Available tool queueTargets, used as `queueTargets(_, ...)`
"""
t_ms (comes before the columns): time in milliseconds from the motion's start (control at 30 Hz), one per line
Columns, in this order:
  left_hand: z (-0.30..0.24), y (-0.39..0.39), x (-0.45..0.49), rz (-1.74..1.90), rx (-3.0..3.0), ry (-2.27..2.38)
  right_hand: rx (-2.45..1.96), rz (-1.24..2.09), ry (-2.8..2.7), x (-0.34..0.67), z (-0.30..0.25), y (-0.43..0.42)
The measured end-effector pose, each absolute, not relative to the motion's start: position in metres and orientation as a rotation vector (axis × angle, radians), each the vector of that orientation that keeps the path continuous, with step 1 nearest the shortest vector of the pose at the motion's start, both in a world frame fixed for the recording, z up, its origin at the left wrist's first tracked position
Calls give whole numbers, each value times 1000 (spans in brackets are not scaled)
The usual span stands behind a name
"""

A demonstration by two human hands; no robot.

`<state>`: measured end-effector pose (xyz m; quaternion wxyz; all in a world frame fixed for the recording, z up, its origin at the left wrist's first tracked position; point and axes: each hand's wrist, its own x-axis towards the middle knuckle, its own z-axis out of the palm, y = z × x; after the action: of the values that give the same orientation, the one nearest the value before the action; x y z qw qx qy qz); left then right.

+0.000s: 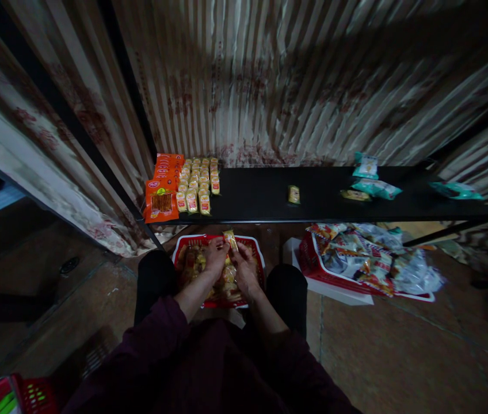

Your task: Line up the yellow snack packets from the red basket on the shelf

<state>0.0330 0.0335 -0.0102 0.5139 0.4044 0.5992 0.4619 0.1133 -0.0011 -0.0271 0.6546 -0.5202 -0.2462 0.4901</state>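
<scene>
Both hands meet over a red basket (183, 244) of small snack packets that stands on the floor between my knees. My left hand (215, 257) and my right hand (244, 267) are closed together on one small yellow packet (230, 238), held just above the basket's far rim. Ahead runs a low black shelf (261, 198). Rows of yellow packets (196, 184) stand at its left end beside orange packets (163, 198). A single yellow packet (294, 194) lies alone mid-shelf.
Green and white packets (371, 179) lie at the shelf's right, with another green one (455, 190) further right. A second red basket (313, 261) piled with bagged snacks stands on the floor at right. A third red basket (11, 397) shows bottom left. Corrugated metal wall (291, 75) stands behind.
</scene>
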Motion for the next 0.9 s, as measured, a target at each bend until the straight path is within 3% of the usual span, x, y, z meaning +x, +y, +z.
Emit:
queueTargets(533,-4,21,44,1207,746,1252,-1444,528,-1225,118,-25,-4)
queueTargets(900,2,25,35,1203,464,1207,-1439,628,-1177,115,-20,-10)
